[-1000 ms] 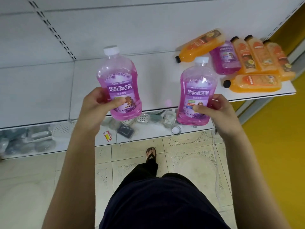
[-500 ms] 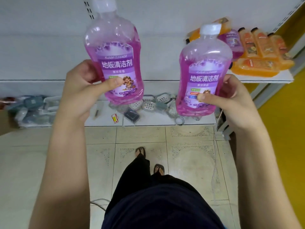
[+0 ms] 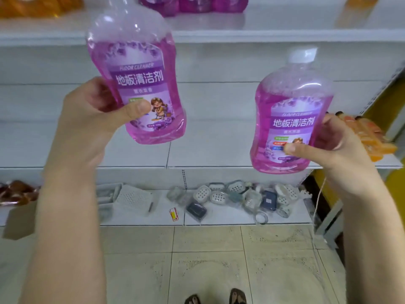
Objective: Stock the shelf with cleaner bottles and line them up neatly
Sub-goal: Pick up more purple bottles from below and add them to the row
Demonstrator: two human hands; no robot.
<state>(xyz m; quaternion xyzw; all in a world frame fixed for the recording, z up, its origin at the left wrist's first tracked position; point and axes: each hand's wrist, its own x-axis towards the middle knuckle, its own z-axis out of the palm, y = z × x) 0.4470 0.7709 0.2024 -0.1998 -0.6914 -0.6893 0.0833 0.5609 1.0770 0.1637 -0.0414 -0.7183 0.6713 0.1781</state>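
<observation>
My left hand and right hand each clamp a bottle; set both upright by the row at 12 o'clock, labels out.

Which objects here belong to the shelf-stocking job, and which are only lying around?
Job:
- left hand holding a pink floor cleaner bottle
- right hand holding a second pink bottle
- purple bottles on the white top shelf
- orange bottles at right

Lying about:
- plastic soap dishes
- white perforated basket
</observation>
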